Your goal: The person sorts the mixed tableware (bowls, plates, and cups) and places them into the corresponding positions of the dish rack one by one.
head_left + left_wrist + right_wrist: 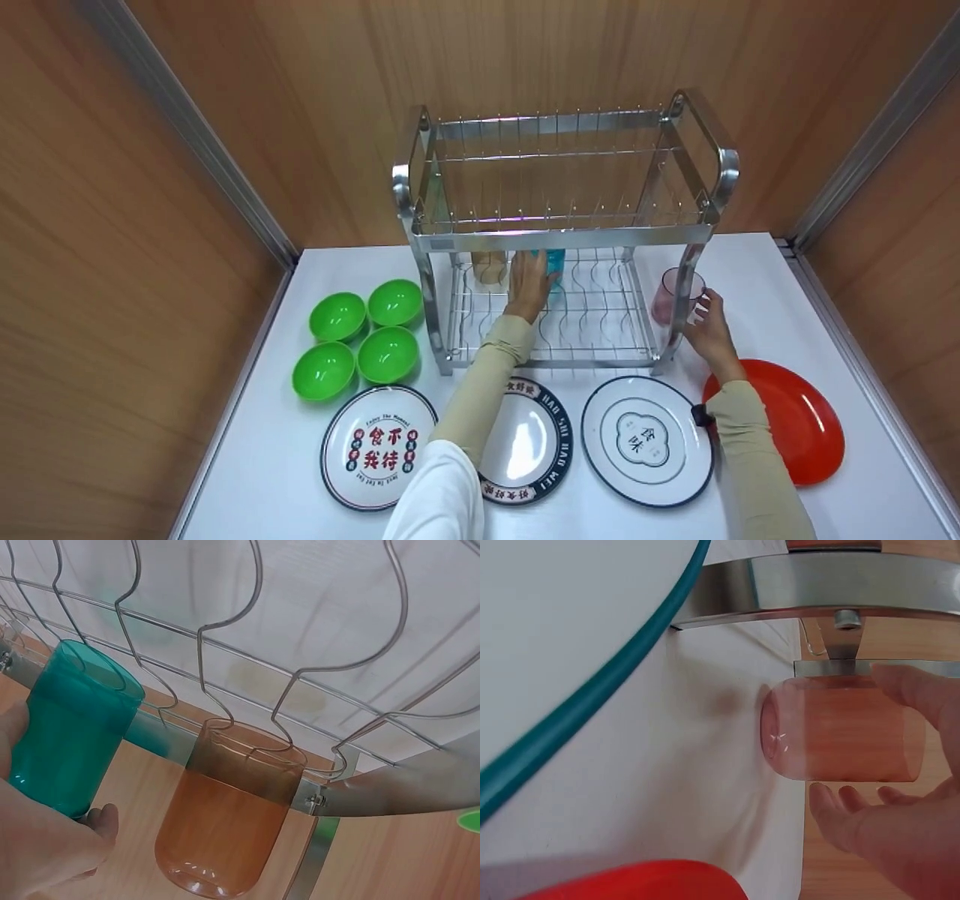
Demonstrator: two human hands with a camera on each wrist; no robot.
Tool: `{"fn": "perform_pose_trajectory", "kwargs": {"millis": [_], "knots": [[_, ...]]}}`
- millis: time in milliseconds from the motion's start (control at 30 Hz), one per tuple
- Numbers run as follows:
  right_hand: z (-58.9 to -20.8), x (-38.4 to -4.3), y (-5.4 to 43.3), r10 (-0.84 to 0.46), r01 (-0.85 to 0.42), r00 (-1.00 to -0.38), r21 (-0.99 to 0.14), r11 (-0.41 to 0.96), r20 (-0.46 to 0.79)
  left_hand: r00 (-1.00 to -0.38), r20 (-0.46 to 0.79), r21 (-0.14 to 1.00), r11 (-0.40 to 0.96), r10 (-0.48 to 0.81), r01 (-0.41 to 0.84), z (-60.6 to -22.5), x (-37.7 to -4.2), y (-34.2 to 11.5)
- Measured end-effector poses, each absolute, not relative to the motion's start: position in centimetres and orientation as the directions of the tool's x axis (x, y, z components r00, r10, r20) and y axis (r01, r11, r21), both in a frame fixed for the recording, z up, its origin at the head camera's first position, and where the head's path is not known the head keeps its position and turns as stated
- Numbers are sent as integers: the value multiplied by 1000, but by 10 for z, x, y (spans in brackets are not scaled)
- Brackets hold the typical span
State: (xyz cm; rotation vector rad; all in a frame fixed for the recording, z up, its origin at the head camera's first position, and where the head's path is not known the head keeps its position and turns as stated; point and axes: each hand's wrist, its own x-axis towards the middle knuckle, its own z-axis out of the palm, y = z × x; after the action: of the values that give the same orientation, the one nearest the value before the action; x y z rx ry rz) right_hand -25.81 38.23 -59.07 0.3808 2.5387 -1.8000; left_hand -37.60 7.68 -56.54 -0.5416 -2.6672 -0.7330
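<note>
gripping teal cup (75, 731) with left hand (529, 285); right hand (710, 328) half parted round pink cup (840, 731), gap visible only in wrist view.

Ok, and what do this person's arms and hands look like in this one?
Both hands, left and right, are bare, with no gloves showing. Each forearm wears a beige sleeve, the left one and the right one wrinkled near the wrist. White fabric covers the left arm higher up. A small black item, not identifiable, shows beside the right cuff.
</note>
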Motion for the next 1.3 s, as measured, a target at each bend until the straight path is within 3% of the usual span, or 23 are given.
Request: {"fn": "perform_pose_trajectory", "kwargs": {"millis": [267, 433, 1033, 1167, 1300], "knots": [[-593, -274, 386, 185, 209, -969, -945, 251, -165, -829, 476, 213, 876, 293, 432, -569, -380, 77], [-592, -280, 390, 185, 258, -959, -935, 243, -216, -779, 544, 171, 868, 311, 466, -572, -382, 76], [-600, -294, 391, 172, 191, -974, -948, 256, -150, -710, 634, 226, 805, 306, 549, -577, -390, 72], [-603, -295, 389, 201, 176, -971, -954, 242, -128, -730, 610, 240, 807, 307, 539, -574, -391, 72], [-605, -295, 390, 226, 171, -967, -961, 216, -121, -793, 531, 307, 804, 300, 510, -570, -390, 74]]}}
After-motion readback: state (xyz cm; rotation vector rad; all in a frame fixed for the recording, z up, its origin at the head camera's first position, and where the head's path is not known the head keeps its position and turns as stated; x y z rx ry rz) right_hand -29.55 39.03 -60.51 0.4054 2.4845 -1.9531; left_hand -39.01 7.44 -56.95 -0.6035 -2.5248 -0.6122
